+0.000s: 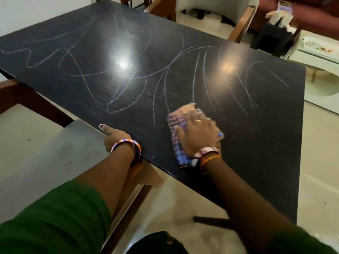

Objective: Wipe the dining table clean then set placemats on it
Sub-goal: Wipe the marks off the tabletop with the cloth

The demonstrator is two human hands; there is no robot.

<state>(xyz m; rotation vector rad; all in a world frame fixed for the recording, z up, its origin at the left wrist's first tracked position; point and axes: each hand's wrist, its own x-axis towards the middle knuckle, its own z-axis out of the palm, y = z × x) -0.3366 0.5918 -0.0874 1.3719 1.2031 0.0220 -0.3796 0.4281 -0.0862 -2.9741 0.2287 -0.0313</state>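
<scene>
Wiping is underway, and there's plenty left. Nearest the camera, the left hand (114, 137) hooks over the near edge of the counter (256, 143), thumb lying on top and the other fingers curled under the edge out of sight, so it's bracing on the counter. Just beside it along that edge, the right hand (199, 132) lies flat with fingers spread on a checked cloth (176, 131), pressing it onto the dark top. The cloth is blurred, and I can't tell if any fingertips are tucked around it.

Beyond the cloth, white scribbles (128, 79) loop over most of the counter to its far side; two glare spots sit among them. The strip right around the cloth looks a bit cleaner, but that's my read. No placemats in view anywhere.

What could go sideways, I reckon:
- With a flat palm and no real grip, the cloth could bunch or slip out on a fast stroke.
- A dry cloth might just smear the marks into a haze, and the glare would hide it.
- The far side of the counter looks like a stretch from here, so marks there could get missed without walking round.
- Laying mats over leftover dust would dirty them.

Past the counter stands a chair (216, 8), well apart from the cloth.
</scene>
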